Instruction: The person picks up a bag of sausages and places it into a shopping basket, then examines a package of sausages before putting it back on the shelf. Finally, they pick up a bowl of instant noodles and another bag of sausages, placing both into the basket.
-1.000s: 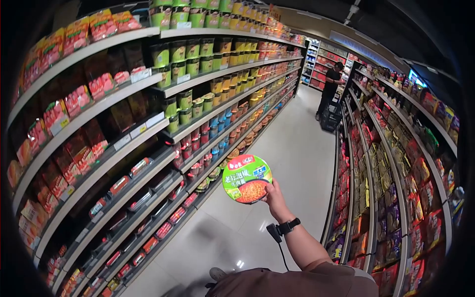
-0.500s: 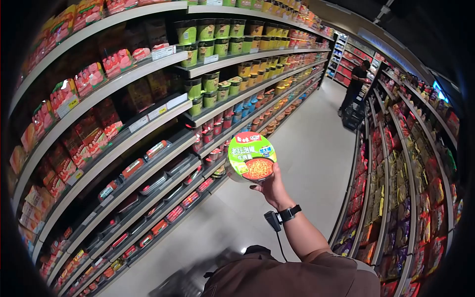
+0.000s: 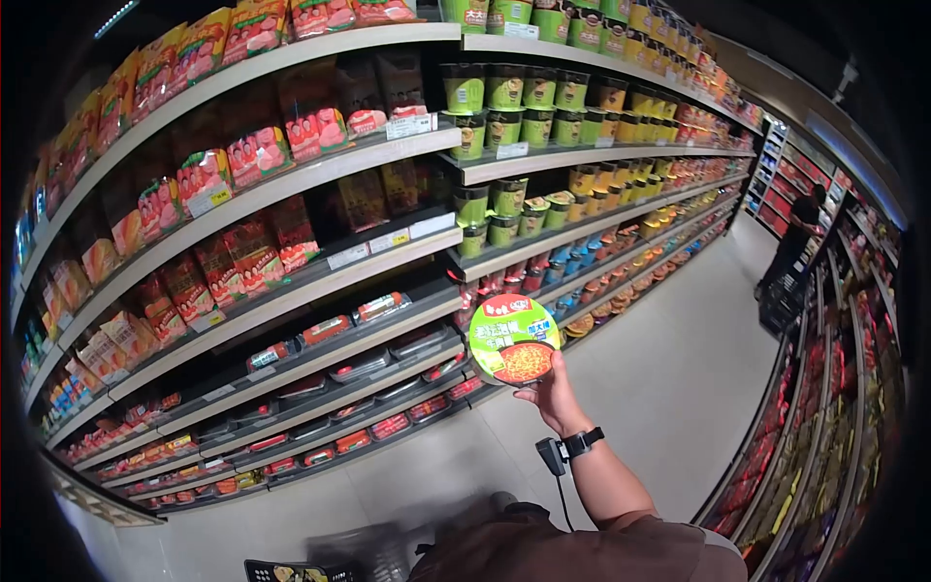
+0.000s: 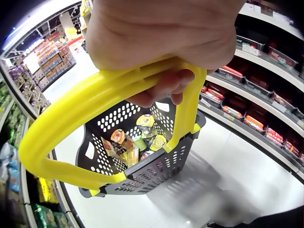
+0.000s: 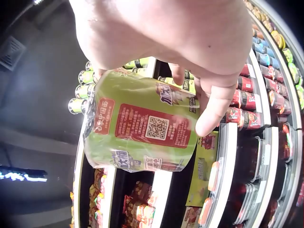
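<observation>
A green instant noodle bowl (image 3: 514,339) with a red band and a noodle picture on its lid is held up by my right hand (image 3: 555,393). In the right wrist view, the right hand (image 5: 171,42) grips the wrapped bowl (image 5: 147,123) around its side, and a red label with a square code shows. My left hand (image 4: 161,38) is curled round the yellow handle (image 4: 71,114) of a black basket (image 4: 152,175). Inside the basket lie several packaged cups (image 4: 146,121). In the head view the left hand is hidden.
Shelves (image 3: 359,242) of noodle cups and red packs run along the left. More shelves (image 3: 815,436) of packets line the right. Down the aisle (image 3: 669,378) a person in dark clothes (image 3: 800,233) stands near a black crate (image 3: 784,296).
The head view has turned left, so the shelves and the distant person have shifted right. My right hand still holds the bowl, and part of the basket has come into view at the bottom.
</observation>
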A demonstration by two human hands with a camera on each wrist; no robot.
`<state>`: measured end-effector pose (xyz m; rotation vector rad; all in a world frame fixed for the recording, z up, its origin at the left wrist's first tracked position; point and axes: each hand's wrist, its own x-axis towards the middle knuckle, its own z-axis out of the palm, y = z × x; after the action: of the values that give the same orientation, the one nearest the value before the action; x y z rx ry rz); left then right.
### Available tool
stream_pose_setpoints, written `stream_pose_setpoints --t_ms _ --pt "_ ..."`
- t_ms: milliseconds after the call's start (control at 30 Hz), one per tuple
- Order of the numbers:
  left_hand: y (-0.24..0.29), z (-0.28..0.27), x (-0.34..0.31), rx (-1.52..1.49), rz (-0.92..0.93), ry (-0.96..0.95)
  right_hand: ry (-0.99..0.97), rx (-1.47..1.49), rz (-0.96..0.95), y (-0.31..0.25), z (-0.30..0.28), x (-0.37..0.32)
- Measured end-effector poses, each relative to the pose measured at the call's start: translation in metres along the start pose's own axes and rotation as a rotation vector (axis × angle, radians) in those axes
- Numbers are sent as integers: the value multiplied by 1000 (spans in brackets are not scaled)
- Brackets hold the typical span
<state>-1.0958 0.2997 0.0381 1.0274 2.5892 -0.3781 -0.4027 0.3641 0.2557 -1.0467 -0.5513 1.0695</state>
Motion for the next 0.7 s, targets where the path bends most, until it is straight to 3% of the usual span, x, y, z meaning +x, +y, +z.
stream_pose_setpoints --t_ms 133,400,700 --pt "27 38 -8 125 157 29 -10 -27 24 -14 -27 24" --pt "18 105 -93 396 453 4 -52 -76 86 -23 -88 58" --pt "16 150 -157 634 843 3 -88 -64 161 -24 -101 89"
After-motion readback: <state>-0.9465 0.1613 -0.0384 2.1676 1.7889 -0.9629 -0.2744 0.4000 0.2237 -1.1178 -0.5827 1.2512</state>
